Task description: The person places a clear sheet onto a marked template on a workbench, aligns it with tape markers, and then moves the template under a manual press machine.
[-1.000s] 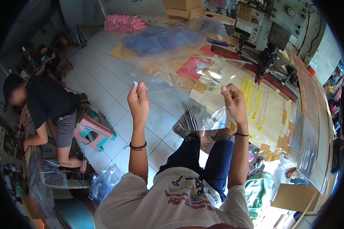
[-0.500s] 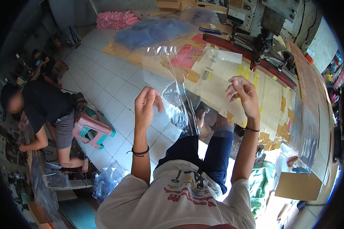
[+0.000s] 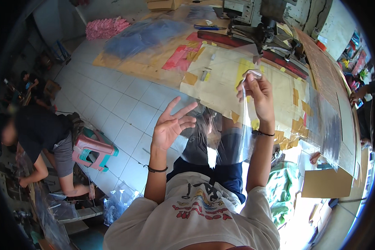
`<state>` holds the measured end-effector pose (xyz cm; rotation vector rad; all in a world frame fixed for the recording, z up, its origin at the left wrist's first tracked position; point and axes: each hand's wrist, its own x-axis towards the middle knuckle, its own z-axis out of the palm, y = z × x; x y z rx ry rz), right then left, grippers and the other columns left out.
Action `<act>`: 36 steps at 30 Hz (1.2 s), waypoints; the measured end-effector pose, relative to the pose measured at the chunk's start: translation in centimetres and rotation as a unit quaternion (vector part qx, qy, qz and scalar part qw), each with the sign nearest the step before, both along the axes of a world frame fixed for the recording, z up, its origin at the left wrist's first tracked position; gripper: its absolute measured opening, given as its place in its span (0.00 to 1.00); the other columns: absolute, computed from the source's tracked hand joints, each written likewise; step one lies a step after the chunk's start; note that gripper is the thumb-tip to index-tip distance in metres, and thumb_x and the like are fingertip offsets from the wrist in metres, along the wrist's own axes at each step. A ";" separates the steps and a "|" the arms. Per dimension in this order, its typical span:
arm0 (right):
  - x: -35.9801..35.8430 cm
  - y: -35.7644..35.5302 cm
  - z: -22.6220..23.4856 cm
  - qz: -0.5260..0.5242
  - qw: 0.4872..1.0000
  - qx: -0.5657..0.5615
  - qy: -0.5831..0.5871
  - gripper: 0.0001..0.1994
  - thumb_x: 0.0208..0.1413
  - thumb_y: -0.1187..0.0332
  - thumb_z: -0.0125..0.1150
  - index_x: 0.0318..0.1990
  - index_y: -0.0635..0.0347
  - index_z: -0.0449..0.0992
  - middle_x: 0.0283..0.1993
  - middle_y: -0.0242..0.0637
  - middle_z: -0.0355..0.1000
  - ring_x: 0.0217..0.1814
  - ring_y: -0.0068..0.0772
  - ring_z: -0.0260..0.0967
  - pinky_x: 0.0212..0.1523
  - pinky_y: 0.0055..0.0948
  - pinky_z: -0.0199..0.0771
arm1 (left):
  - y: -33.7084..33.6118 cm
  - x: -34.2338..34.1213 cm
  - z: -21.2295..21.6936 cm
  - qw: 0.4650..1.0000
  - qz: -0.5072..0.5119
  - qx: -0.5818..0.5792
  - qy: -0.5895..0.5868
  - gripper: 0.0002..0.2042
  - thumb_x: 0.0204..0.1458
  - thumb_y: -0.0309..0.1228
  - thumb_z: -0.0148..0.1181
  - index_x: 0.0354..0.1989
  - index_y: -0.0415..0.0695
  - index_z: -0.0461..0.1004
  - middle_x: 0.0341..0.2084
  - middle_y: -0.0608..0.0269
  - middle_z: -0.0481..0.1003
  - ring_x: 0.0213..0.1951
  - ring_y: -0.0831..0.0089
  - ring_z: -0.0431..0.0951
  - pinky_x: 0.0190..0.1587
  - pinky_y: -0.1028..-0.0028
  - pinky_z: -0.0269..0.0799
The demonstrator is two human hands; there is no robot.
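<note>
My right hand [image 3: 259,93] is closed in a pinch on a clear plastic sheet [image 3: 246,116], above the near edge of the worktable. The sheet hangs in folds from the fingertips down in front of my legs; being see-through, its outline is hard to follow. My left hand [image 3: 170,128] is raised over the tiled floor to the left of the sheet, fingers spread apart. Nothing shows in its grasp. Beyond my hands, the tabletop carries a cream board [image 3: 221,91] patched with yellow and brown tape.
A machine with a long red bar [image 3: 229,40] stands over the table's far side. Bluish plastic sheets [image 3: 148,35] lie at the table's left. Someone in a black shirt [image 3: 43,131] bends beside a pink and green stool [image 3: 91,152] at left. A cardboard panel [image 3: 327,183] is at lower right.
The clear sheet has shifted from between my hands toward the right, now pinched in my right hand. My left hand has opened its fingers and moved slightly right and down. The view has shifted.
</note>
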<state>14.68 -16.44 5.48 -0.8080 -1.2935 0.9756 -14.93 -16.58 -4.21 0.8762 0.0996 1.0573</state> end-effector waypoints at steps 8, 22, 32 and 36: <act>9.2 -3.6 0.3 -0.205 0.970 -0.047 -0.119 0.16 0.68 0.59 0.55 0.49 0.65 0.75 0.30 0.32 0.74 0.20 0.16 0.63 0.20 0.17 0.59 | 0.5 7.0 1.0 0.959 -0.201 -0.001 -0.198 0.37 0.63 0.57 0.41 0.74 0.49 0.48 0.70 0.33 0.49 0.67 0.38 0.57 0.65 0.42 0.55; 6.3 -6.8 -4.9 -0.300 0.704 0.000 -0.644 0.22 0.64 0.55 0.55 0.64 0.43 0.70 0.70 0.43 0.60 0.74 0.50 0.51 0.73 0.54 0.43 | -4.7 15.1 -3.4 0.938 -0.235 -0.242 -0.079 0.29 0.69 0.49 0.31 0.70 0.42 0.57 0.67 0.37 0.57 0.69 0.39 0.56 0.68 0.47 0.57; 5.7 -6.4 -5.5 -0.304 0.692 -0.012 -0.654 0.22 0.66 0.53 0.51 0.66 0.38 0.68 0.71 0.43 0.59 0.74 0.50 0.51 0.73 0.56 0.41 | -4.3 15.9 -3.1 0.984 -0.126 -0.069 0.106 0.33 0.68 0.52 0.32 0.70 0.36 0.52 0.56 0.43 0.69 0.56 0.54 0.72 0.60 0.55 0.66; 5.4 -6.3 -5.5 -0.315 0.684 -0.017 -0.658 0.22 0.66 0.53 0.50 0.66 0.39 0.68 0.71 0.42 0.59 0.74 0.49 0.51 0.73 0.56 0.41 | -4.9 16.0 -3.6 0.981 -0.088 -0.051 0.165 0.29 0.69 0.48 0.34 0.67 0.34 0.57 0.55 0.44 0.70 0.54 0.55 0.75 0.60 0.57 0.68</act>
